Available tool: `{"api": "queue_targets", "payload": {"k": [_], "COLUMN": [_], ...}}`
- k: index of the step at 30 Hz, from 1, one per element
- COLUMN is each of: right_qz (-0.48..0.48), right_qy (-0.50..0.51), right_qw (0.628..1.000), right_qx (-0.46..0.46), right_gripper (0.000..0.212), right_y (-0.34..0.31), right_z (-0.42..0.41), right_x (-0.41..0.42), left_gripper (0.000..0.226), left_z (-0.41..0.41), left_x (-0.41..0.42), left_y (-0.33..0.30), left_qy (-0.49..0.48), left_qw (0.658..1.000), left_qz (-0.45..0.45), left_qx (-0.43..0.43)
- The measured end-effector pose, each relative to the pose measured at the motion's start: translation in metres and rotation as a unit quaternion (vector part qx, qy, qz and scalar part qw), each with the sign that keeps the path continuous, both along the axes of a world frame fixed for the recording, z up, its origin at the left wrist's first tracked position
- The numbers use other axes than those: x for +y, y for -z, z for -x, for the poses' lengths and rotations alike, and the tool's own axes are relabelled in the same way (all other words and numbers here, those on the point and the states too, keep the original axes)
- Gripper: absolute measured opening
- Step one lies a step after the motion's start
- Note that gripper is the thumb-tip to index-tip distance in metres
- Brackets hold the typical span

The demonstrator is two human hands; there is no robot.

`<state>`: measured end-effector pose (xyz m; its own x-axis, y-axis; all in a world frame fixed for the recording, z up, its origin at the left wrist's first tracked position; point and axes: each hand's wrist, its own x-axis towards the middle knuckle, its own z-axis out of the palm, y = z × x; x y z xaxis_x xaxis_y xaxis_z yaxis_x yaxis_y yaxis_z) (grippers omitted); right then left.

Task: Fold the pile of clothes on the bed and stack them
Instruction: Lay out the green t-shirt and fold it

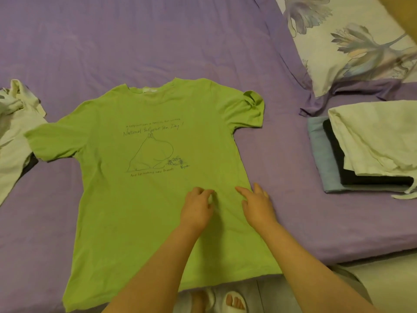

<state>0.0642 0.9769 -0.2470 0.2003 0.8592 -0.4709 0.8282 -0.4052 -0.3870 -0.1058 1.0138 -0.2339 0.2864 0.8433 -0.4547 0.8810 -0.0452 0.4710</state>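
Observation:
A lime-green T-shirt [140,199] with a line drawing and handwriting on its chest lies flat, front up, on the purple bed sheet [112,41]. Its collar points away from me and its hem reaches the bed's near edge. One sleeve, on the right, is crumpled at its end. My left hand [197,208] rests on the shirt's lower middle with its fingers curled; no fabric shows between them. My right hand [257,205] lies beside it with straight fingers pressed on the shirt near its right side seam.
A loose pile of pale unfolded clothes [13,132] lies at the left edge, touching the shirt's sleeve. A folded stack [372,141] at the right has white on top of black and blue pieces. A floral pillow [361,41] lies behind it. My slippered feet [234,301] stand below.

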Motion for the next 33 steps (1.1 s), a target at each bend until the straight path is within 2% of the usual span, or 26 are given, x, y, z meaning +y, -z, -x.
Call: {"api": "queue_targets", "payload": {"k": [3, 5, 8, 10, 14, 20, 24, 28, 30, 33], "right_qz": [-0.033, -0.032, -0.021, -0.036, -0.082, -0.033, -0.038, -0.028, -0.05, -0.153], "right_qy": [-0.002, 0.009, 0.081, 0.085, 0.09, 0.062, 0.056, 0.056, 0.081, 0.154], "right_qw": [0.999, 0.999, 0.996, 0.996, 0.991, 0.997, 0.994, 0.996, 0.994, 0.976], "right_qx": [0.01, 0.0, -0.013, -0.01, 0.052, 0.045, 0.09, 0.057, 0.051, 0.034], "right_gripper": [0.052, 0.049, 0.044, 0.048, 0.054, 0.055, 0.057, 0.064, 0.061, 0.051], "right_y": [0.012, 0.016, 0.016, 0.012, 0.004, 0.004, 0.01, 0.015, 0.013, 0.002], "right_z": [0.001, -0.004, -0.009, -0.006, 0.001, 0.004, -0.002, -0.01, -0.009, -0.025], "right_x": [0.032, 0.044, 0.049, 0.057, 0.099, 0.153, 0.168, 0.178, 0.181, 0.198], "left_gripper": [0.049, 0.06, 0.08, 0.088, 0.097, 0.09, 0.089, 0.085, 0.08, 0.07], "left_z": [-0.009, -0.012, -0.008, -0.006, -0.006, -0.014, -0.023, -0.027, -0.03, -0.044], "left_x": [0.043, 0.065, 0.086, 0.096, 0.114, 0.152, 0.173, 0.195, 0.206, 0.221], "left_y": [0.007, 0.01, 0.016, 0.02, 0.026, 0.024, 0.026, 0.029, 0.028, 0.026], "left_qy": [0.072, 0.114, 0.167, 0.186, 0.224, 0.209, 0.175, 0.168, 0.163, 0.156], "left_qw": [0.992, 0.984, 0.971, 0.967, 0.961, 0.966, 0.971, 0.97, 0.97, 0.972], "left_qz": [-0.068, -0.073, -0.048, -0.02, -0.012, -0.002, 0.009, -0.007, 0.001, -0.006], "left_qx": [0.078, 0.113, 0.162, 0.172, 0.161, 0.153, 0.163, 0.175, 0.181, 0.175]}}
